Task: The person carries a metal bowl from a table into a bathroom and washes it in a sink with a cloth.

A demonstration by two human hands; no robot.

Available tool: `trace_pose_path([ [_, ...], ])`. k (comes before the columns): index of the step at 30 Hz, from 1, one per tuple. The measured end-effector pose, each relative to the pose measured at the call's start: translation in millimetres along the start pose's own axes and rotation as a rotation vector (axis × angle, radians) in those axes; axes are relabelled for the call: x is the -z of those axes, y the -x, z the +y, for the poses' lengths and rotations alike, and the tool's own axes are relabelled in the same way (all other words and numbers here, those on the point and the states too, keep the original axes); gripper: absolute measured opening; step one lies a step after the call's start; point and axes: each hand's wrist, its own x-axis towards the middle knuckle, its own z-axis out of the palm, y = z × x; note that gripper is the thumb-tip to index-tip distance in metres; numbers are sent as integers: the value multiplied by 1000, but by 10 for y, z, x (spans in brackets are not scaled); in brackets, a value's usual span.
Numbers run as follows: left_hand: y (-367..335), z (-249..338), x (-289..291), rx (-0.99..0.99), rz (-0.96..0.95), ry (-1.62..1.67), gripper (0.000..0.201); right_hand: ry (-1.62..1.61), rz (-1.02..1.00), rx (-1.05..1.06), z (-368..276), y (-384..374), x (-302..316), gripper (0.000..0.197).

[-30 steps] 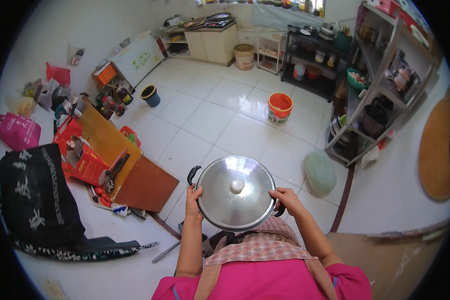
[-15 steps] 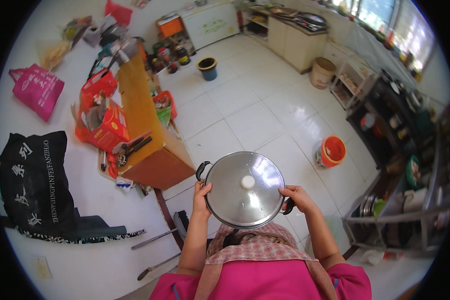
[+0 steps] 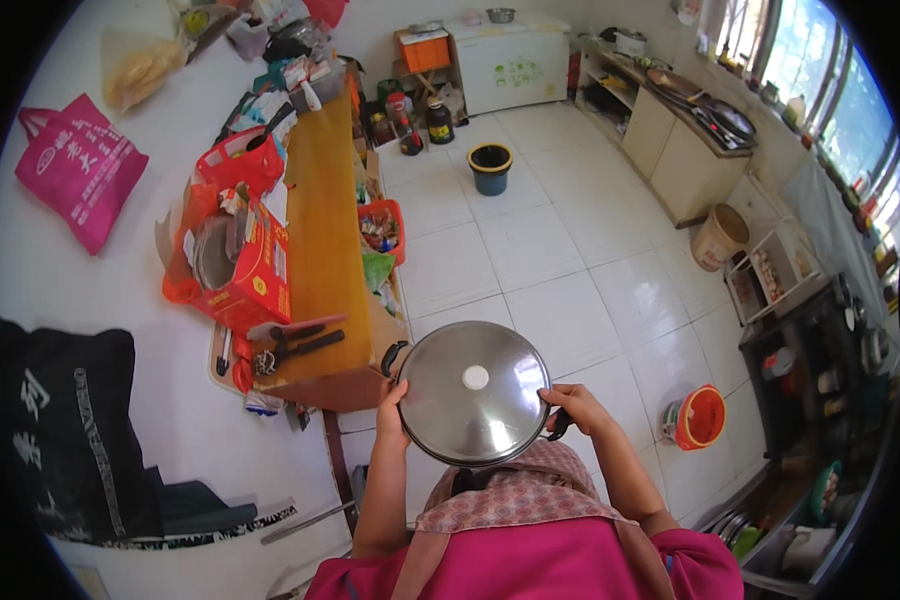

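Observation:
A round steel pot with black side handles is held level in front of my waist, its domed metal lid (image 3: 460,415) on top. In the middle of the lid sits a white knob (image 3: 475,377). My left hand (image 3: 391,408) is closed on the pot's left side, just below the black handle (image 3: 394,357). On the opposite side my right hand (image 3: 577,408) grips the rim by the right handle (image 3: 560,425), thumb on top. The lid hides the pot's inside and most of its body.
To the left stands a wooden cabinet (image 3: 320,240) bearing a red carton (image 3: 240,262) and utensils. An orange-red bucket (image 3: 701,417) is on the tiled floor to the right, a dark bucket (image 3: 490,172) farther ahead. Dark shelves (image 3: 770,335) line the right. A white chest freezer (image 3: 515,70) stands far back.
The view has shifted, so the freezer, counter and buckets appear farther right and the buckets lower. My hands still hold the lidded pot in front of me.

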Motion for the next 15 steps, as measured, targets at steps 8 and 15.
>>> trace_pose_path([
  [8,-1520,424,-198,92,-31,-65,43,-115,-61,-32,-836,-1342,133,30],
  [15,-2875,680,-887,60,-17,-83,41,-91,-49,17,-1787,-2606,573,31],
])
